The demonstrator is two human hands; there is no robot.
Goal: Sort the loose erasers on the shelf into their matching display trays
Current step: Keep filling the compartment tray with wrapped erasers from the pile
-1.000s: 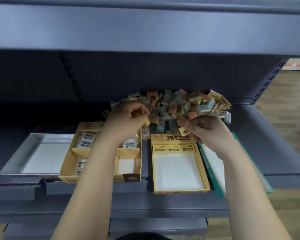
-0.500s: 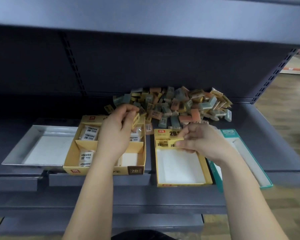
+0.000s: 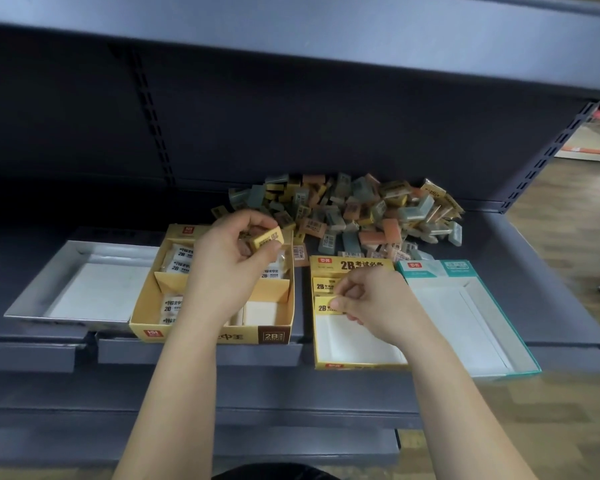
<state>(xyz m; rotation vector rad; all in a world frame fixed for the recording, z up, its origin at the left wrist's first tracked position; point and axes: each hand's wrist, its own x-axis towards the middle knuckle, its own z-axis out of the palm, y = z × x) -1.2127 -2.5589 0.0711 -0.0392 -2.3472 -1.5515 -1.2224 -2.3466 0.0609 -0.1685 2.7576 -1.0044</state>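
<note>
Shelf (image 3: 541,271) | pile (image 3: 361,209) behind yellow tray (image 3: 361,366) | left hand (image 3: 229,271) pinches eraser (image 3: 267,238), left of tray | right hand (image 3: 371,303) pinches 2nd eraser (image 3: 324,308) in tray | likely light, stiff; grip long sides

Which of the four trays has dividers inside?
The yellow box, second from left, under the left hand: it alone is split into compartments. The silver tray, yellow tray and teal tray are undivided.

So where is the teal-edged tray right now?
Head view: the teal-edged tray sits rightmost in the row, beside the yellow 2B tray, just in front of the eraser pile.
</note>
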